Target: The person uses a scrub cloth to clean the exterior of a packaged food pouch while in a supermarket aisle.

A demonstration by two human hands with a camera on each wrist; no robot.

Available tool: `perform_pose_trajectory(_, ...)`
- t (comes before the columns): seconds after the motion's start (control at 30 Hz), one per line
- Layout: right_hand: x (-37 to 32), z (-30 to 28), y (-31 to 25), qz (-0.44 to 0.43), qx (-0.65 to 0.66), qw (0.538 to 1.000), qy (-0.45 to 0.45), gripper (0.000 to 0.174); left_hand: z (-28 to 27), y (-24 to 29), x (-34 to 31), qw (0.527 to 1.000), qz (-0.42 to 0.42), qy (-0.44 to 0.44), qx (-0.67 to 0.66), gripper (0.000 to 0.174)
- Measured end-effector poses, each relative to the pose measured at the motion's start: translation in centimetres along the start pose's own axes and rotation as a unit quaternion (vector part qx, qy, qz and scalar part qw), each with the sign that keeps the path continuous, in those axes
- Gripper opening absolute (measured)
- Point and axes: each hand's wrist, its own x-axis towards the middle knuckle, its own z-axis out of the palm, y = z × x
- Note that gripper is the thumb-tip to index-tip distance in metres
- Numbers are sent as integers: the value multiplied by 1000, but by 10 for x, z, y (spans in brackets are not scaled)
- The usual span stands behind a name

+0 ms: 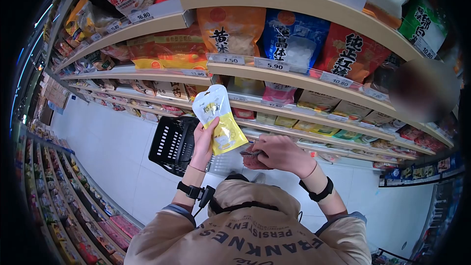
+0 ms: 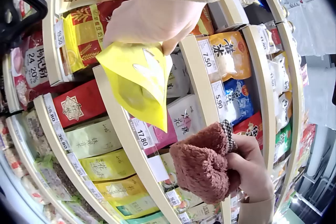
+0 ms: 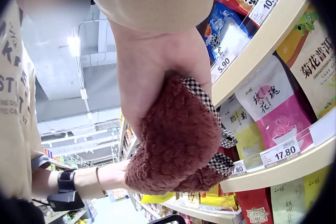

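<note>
My left hand (image 1: 202,142) grips the lower side of a white and yellow pouch (image 1: 223,130) with dark Chinese lettering, thumb across its front. The pouch is held upright before the shelves; in the left wrist view its yellow bottom (image 2: 134,82) shows below the hand. A little to the right, my right hand (image 1: 287,154) pinches a reddish-brown fuzzy cloth (image 1: 252,159) with black-and-white checked trim. Bunched up, the cloth (image 3: 178,134) hangs below the fingers in the right wrist view. Pouch and cloth are apart in the left wrist view.
A black shopping basket (image 1: 167,145) stands on the floor below the left hand. Curved shelves (image 1: 289,76) with price tags carry bagged goods ahead. A similar yellow pouch (image 3: 244,129) stands beside a pink rose pouch (image 3: 281,113). More stocked shelves (image 1: 73,201) run along the left.
</note>
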Motion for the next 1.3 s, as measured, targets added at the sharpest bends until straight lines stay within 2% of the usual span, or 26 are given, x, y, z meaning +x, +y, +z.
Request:
perform_pose_trajectory(0.23, 9, -1, -4, 24, -10, 999, -21, 25, -18, 1, 0, 1000, 7, 15, 4, 40)
perform_pose_trajectory(0.3, 13, -4, -8, 32, -6, 999, -21, 25, -26, -1, 1, 994, 65, 30, 77, 44)
perform_pose_trajectory(0.33, 15, -5, -8, 37, -6, 999, -19, 25, -29, -2, 2, 995, 63, 33, 75, 44)
perform_pose_trajectory(0.4, 19, -1, -8, 47, 3, 999, -21, 26, -36, 0, 3, 970, 133, 66, 195, 49)
perform_pose_trajectory(0.57, 35, -4, -13, 89, -20, 995, -30, 27, -54, 14, 16, 967, 159, 68, 186, 50)
perform_pose_trajectory(0.67, 48, -4, -11, 105, -40, 994, -5, 26, -67, 37, 24, 974, 118, 100, 165, 47)
perform_pose_trajectory(0.8, 73, -17, -23, 114, -54, 991, 33, 25, -101, 61, 41, 981, 109, 107, 115, 39)
perform_pose_trajectory(0.97, 100, -11, -26, 122, -49, 988, 78, 25, -143, 83, 50, 972, 129, 115, 156, 39)
perform_pose_trajectory(1.03, 108, -9, -32, 146, -31, 985, 87, 24, -166, 85, 53, 954, 156, 108, 231, 41)
perform_pose_trajectory(1.1, 114, -7, -30, 135, -45, 985, 94, 24, -180, 83, 57, 938, 172, 108, 280, 40)
perform_pose_trajectory(1.3, 127, 2, -42, 163, -67, 978, 114, 23, -197, 80, 69, 946, 164, 45, 275, 37)
